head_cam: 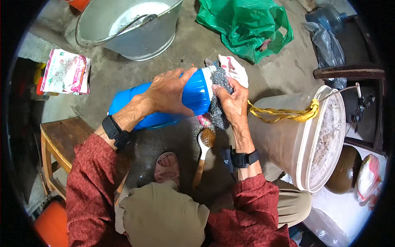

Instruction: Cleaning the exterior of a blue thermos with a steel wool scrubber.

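Note:
A blue ribbed plastic container (197, 92) with a whitish end lies on its side above the floor, tilted up to the right. My left hand (169, 89) is spread over its upper side, thumb and fingers gripping its body. In my right hand (231, 98) is a grey metal scouring pad (219, 114), pressed against the container's whitish end. Behind that end lies a white cloth with red marks (236, 69). Below the pad, a round-headed scrub brush (206, 140) with a wooden handle rests on the wet floor.
A metal bucket (145, 46) stands ahead, near a green plastic bag (243, 27). To the right, a translucent plastic bucket (277, 123) with a yellow cord (284, 114) lies tipped. A wooden stool (66, 136) and a printed packet (66, 72) are on the left.

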Motion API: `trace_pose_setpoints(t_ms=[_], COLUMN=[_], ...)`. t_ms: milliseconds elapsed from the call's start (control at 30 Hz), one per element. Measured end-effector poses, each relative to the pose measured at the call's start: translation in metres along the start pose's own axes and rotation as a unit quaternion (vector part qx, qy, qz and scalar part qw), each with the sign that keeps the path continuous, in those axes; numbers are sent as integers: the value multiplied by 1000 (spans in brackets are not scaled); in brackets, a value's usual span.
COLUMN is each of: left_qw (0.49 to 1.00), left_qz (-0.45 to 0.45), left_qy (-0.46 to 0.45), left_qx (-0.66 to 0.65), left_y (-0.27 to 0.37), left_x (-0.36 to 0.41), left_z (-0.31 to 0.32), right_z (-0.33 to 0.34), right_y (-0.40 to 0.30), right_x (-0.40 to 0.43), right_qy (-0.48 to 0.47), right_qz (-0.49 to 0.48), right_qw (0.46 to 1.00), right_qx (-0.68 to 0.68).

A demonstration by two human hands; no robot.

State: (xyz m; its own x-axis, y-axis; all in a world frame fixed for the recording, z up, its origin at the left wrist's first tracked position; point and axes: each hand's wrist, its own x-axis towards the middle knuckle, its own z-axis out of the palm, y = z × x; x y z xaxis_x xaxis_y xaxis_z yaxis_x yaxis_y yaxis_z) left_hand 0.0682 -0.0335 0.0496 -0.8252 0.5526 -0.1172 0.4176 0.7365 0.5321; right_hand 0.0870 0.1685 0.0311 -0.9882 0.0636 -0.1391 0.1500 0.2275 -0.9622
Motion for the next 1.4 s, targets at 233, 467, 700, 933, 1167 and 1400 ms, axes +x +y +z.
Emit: trace_pose_setpoints(t_ms=[233, 467, 700, 933, 1167, 1400], left_qw=[999, 996, 998, 999, 998, 977], left_qz=[3, 14, -20, -24, -21, -70], left_qy=[44, 71, 32, 22, 14, -148], left_qx=[26, 59, 50, 44, 51, -136], left_y=[-6, 0, -6, -3, 4, -12], left_x=[0, 7, 3, 10, 4, 9], left_z=[10, 16, 19, 13, 11, -20], right_z=[2, 20, 25, 32, 35, 11], right_y=[17, -17, 7, -14, -5, -19], right_x=[-24, 32, -11, 42, 41, 37], right_qy=[96, 79, 123, 131, 135, 40], right_qz=[-234, -277, -313, -276, -263, -77], right_qw=[928, 856, 851, 859, 857, 951], right_qx=[-273, -430, -402, -411, -421, -298])
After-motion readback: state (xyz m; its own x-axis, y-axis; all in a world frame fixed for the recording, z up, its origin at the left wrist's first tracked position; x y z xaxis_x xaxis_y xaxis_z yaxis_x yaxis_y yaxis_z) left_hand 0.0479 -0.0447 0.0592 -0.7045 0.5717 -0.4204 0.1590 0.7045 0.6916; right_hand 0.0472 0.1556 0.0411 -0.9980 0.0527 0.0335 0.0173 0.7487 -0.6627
